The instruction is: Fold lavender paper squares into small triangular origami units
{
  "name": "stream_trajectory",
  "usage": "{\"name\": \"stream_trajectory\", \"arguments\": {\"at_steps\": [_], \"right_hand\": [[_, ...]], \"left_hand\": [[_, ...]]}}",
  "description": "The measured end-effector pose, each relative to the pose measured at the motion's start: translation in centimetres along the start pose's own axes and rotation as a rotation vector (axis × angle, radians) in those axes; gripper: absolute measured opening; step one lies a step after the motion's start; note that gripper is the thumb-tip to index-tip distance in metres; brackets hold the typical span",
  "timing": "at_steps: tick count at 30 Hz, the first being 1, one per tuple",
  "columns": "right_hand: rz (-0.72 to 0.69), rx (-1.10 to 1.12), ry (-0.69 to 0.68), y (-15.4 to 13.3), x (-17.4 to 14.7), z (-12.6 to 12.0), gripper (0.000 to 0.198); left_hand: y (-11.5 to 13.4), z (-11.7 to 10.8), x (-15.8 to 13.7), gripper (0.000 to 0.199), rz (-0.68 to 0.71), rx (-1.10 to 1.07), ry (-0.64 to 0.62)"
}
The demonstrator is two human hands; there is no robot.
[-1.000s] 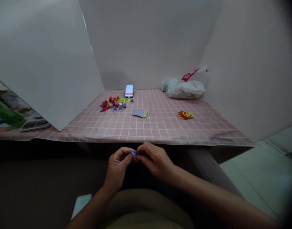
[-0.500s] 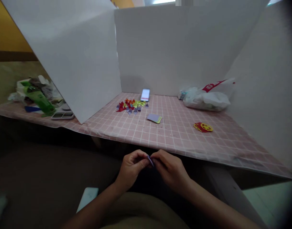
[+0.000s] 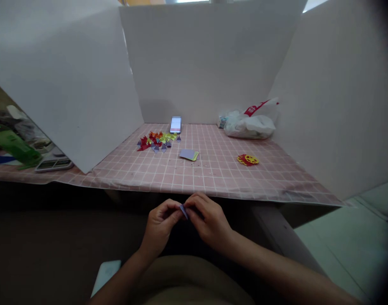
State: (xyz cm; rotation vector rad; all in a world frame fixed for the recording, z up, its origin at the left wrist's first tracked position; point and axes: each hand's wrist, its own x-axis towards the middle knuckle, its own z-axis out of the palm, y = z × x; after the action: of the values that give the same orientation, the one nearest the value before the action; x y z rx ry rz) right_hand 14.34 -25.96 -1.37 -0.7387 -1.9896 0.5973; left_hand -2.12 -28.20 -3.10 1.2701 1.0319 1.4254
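A small folded piece of purple paper (image 3: 184, 212) is pinched between my two hands, just below the table's front edge. My left hand (image 3: 161, 224) grips its left side with thumb and forefinger. On the other side, the fingers of my right hand (image 3: 209, 220) are closed on the same paper and hide part of it. Beyond them on the table lies a stack of paper sheets (image 3: 188, 154), purple on top with yellow-green edges showing. Farther back to the left is a cluster of small folded paper pieces (image 3: 155, 140) in red, orange, yellow and purple.
A lit phone (image 3: 175, 125) leans at the back. Red and yellow cut-out shapes (image 3: 248, 159) and a white plastic bag (image 3: 251, 127) are on the right. White panels (image 3: 206, 63) surround the checked table (image 3: 213, 182). A scale (image 3: 54, 164) and green bottle (image 3: 14, 144) stand outside at left.
The camera view has turned to the right, so the scene has shifted left. Both hands still hold the purple paper, which looks slightly turned, and my right fingers have shifted on it.
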Motion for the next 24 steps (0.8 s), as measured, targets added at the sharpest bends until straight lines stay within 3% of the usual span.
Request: {"name": "stream_trajectory", "arguments": {"at_steps": [17, 24], "right_hand": [[0.119, 0.096, 0.014, -0.69, -0.19, 0.53, 0.012], [0.003, 0.072, 0.020, -0.66, -0.40, 0.61, 0.012]], "left_hand": [[-0.80, -0.01, -0.45, 0.006, 0.336, 0.372, 0.131], [-0.97, 0.02, -0.51, 0.004, 0.369, 0.415, 0.173]]}}
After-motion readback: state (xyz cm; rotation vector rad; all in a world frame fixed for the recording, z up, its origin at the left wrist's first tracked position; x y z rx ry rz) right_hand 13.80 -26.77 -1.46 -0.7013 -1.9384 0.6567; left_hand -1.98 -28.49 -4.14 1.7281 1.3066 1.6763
